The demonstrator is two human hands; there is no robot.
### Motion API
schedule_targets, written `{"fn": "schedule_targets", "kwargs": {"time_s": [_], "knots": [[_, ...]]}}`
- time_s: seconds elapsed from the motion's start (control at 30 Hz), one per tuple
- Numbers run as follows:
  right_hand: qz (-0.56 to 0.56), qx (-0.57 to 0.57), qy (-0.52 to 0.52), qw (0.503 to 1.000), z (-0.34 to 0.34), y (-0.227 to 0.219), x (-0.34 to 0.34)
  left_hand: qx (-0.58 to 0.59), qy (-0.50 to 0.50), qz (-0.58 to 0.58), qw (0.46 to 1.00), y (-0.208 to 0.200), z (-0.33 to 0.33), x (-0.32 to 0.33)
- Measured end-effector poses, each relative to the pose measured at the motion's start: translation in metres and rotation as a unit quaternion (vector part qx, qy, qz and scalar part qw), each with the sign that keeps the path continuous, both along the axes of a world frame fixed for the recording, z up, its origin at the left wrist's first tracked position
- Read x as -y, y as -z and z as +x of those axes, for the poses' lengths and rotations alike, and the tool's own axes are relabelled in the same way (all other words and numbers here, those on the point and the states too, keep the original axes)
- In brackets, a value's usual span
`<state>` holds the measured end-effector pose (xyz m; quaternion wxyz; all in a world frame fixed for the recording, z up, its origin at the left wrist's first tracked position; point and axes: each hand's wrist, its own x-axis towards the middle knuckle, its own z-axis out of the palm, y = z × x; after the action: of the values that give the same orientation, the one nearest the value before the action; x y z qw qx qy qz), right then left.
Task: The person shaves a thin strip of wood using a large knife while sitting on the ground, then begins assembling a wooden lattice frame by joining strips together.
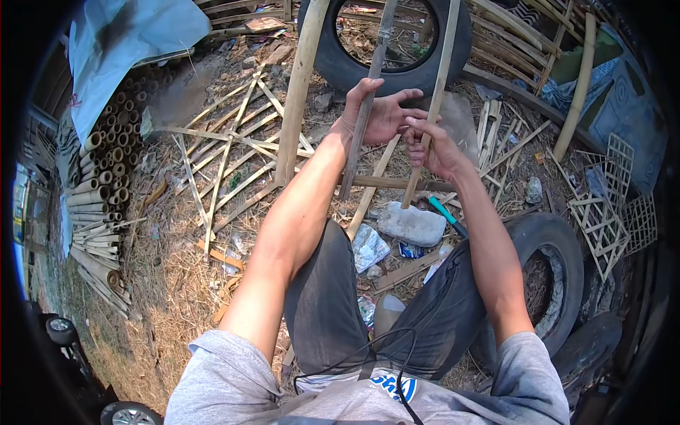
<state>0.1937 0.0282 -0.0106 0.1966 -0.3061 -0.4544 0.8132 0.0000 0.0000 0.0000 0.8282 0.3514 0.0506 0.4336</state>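
My left hand (384, 117) is held up with its palm showing and fingers stretched toward the right. A greyish wooden slat (377, 64) runs steeply past the palm, between thumb and fingers, which are not closed round it. Beside it, my right hand (440, 150) has its fingers curled round a thin bamboo strip (444, 60). The fingertips of both hands come close together. Below the hands, the strip's lower end meets a pale stone block (411, 223). A tool with a teal handle (443, 209) leans by my right knee, its far end hidden.
A thick bamboo post (299, 99) stands left of the slat. Behind is a large tyre (320, 49); another tyre (572, 265) lies by my right leg. Bamboo lattice (227, 163) and cut bamboo tubes (106, 177) are at left. Lattice panels (598, 212) lie at right.
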Motion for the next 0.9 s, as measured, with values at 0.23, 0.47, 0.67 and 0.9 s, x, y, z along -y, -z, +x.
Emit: {"fn": "schedule_targets", "kwargs": {"time_s": [0.23, 0.47, 0.67, 0.9], "knots": [[-0.054, 0.074, 0.194, 0.977, -0.03, 0.059, 0.033, -0.046, -0.036, -0.123, 0.991, 0.054, -0.014, 0.013], [-0.06, 0.194, 0.336, 0.92, -0.03, 0.075, 0.032, -0.475, -0.268, -0.16, 0.823, 0.07, -0.028, -0.004], [0.003, 0.346, 0.434, 0.832, -0.044, 0.101, 0.035, -0.748, -0.371, -0.029, 0.55, 0.073, 0.02, -0.013], [0.006, 0.344, 0.407, 0.846, -0.034, 0.089, 0.031, -0.746, -0.405, -0.059, 0.525, 0.079, 0.024, -0.012]]}}
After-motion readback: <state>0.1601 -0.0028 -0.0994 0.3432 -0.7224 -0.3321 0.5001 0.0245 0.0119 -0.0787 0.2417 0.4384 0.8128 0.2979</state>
